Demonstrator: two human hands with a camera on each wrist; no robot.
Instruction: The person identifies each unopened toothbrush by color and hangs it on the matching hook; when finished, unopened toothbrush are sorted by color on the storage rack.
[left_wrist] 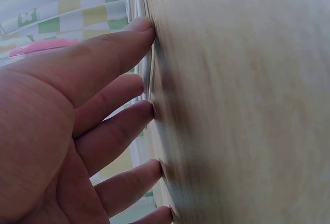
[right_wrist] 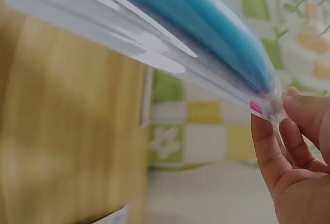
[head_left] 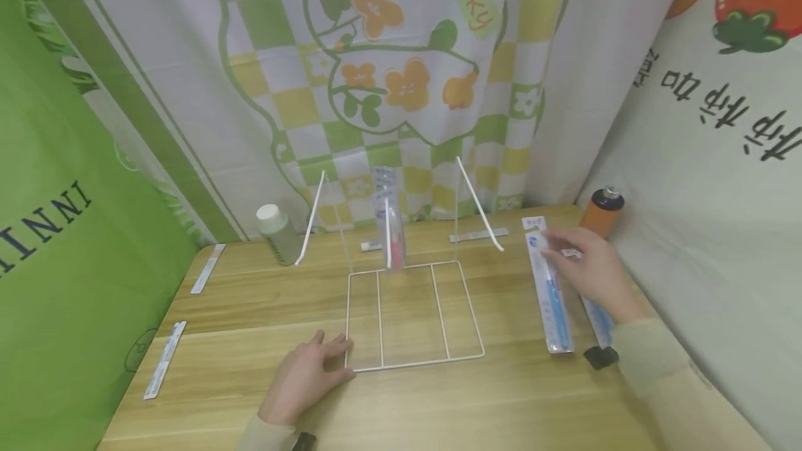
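Your left hand [head_left: 308, 376]: flat on the table [head_left: 238, 298], fingers straight and slightly spread, holding nothing. Fingertips [left_wrist: 147, 28] touch the near-left corner of the rack [head_left: 413, 315], a white wire frame with a flat three-part base and two arms angled up behind.

Your right hand [head_left: 592, 270]: curled, thumb and fingers [right_wrist: 304, 115] pinching the far end of a blue pack [head_left: 550, 291], a clear blister sleeve with a blue toothbrush inside. In the head view the pack reaches from your right hand back toward you, its near end at the table; whether that end rests there you cannot tell. In the right wrist view the pack [right_wrist: 170, 33] slants up and away from your fingertips.

Under your right hand, on its outer side: a second pack [head_left: 598, 322], partly hidden.
Near your right sleeve: a small black piece [head_left: 600, 357] on the table.
Just beyond your right hand: an orange bottle [head_left: 601, 213] by the wall.
Between your hands, beyond them: a red pack [head_left: 390, 228] standing upright at the rack's back edge.
Well beyond your left hand: a white-capped bottle [head_left: 278, 234].
Left of your left hand: two flat strips [head_left: 164, 359] [head_left: 207, 268] by the table edge.
Behind the rack: another strip [head_left: 479, 234] lying flat.
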